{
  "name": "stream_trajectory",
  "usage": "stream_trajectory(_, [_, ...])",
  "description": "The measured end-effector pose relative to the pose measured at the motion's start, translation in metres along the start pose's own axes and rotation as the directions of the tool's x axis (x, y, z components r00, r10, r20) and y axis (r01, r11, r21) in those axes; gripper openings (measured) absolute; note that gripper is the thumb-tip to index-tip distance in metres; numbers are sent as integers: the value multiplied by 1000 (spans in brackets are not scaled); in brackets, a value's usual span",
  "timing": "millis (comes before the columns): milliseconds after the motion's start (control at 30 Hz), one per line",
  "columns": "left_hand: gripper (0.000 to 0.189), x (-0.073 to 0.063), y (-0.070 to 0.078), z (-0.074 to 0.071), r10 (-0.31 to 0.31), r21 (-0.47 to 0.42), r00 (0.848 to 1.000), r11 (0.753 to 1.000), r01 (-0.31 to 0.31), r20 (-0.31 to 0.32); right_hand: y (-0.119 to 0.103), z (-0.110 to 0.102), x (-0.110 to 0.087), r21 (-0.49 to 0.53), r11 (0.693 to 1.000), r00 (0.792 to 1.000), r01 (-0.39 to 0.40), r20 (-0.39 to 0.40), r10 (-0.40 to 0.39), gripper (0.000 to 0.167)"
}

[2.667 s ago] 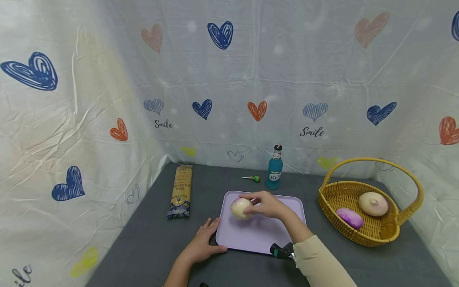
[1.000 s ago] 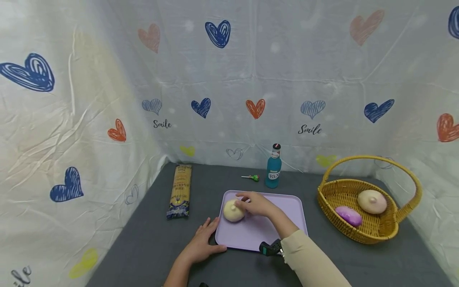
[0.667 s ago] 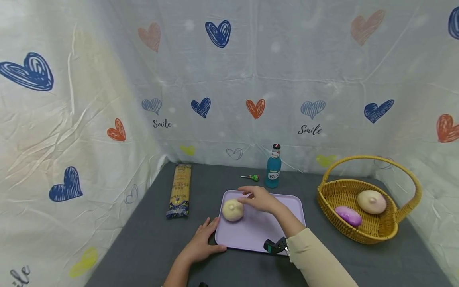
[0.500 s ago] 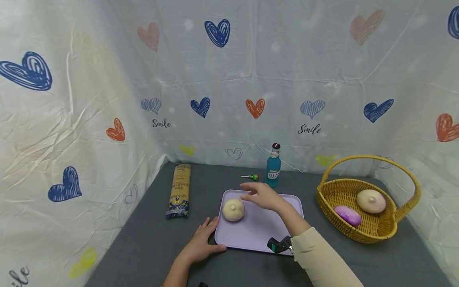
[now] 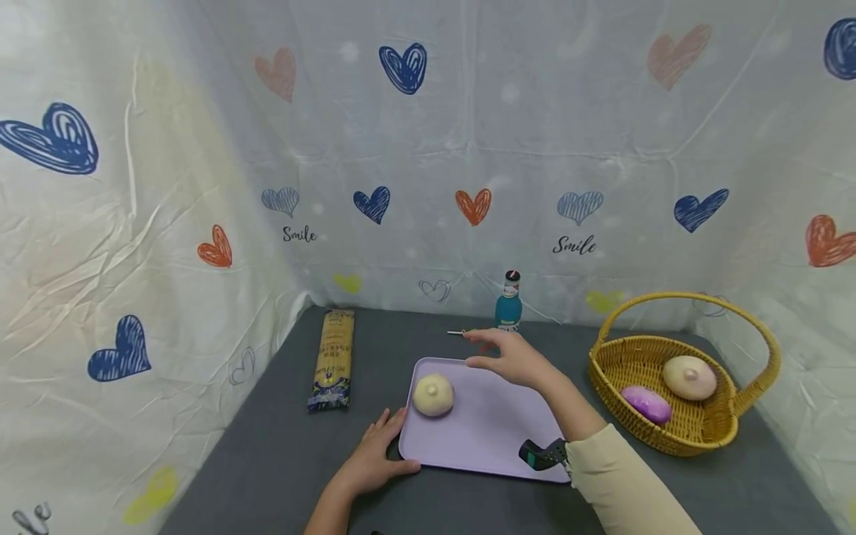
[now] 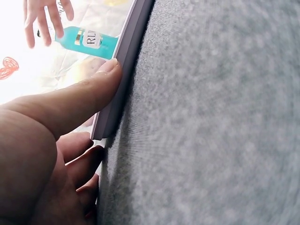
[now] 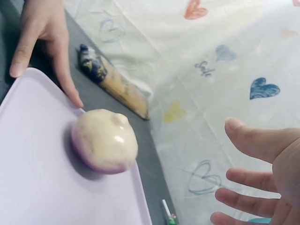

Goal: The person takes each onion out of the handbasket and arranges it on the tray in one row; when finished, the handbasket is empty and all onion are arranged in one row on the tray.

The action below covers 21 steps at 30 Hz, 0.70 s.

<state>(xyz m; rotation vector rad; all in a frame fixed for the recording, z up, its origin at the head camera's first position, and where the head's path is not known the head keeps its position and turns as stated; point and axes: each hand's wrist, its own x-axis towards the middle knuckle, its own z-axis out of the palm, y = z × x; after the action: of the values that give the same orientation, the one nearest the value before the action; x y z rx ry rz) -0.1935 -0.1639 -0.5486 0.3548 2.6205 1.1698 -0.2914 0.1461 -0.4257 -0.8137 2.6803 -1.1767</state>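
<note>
The onion [image 5: 433, 394] rested on the tray [image 5: 491, 435], left of centre. The right hand [image 5: 513, 358] hovered above the far edge, fingers spread; the left hand [image 5: 373, 462], thumb and fingers apart, touched the near-left corner.

From my head feed, the tray [image 5: 491, 427] sits on the table [image 5: 267, 461], with 1 bulb vegetable [image 5: 433, 395] at its 10 o'clock. Around the tray I have a pasta packet [image 5: 331, 362] at 10, a lollipop [image 5: 456, 333] at 12, a bottle [image 5: 508, 310] towards 1 and a basket [image 5: 628, 357] at 3. Inside the basket, an oblong vegetable [image 5: 646, 405] lies at 8, a 2nd bulb [image 5: 689, 377] at 2. The left hand [image 5: 371, 462] touches the tray's 8 o'clock corner; the right hand [image 5: 513, 358] hangs at 1.
</note>
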Motion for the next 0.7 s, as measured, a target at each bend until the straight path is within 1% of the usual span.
stream_trajectory(333, [102,-1,-2,2,-9,-6,1000,1000,9,2,-1,-22,-15,-24,1000,999,13,-39,-14,52])
stream_trajectory(633, [102,0,-1,1,0,-9,1000,1000,0,3,10,-40,-29,-35,999,997,-40,-64,38,57])
stream_trajectory(700, [102,0,-1,1,-2,-8,1000,1000,2,4,12,-44,-32,-43,998,997,-39,-68,36,58])
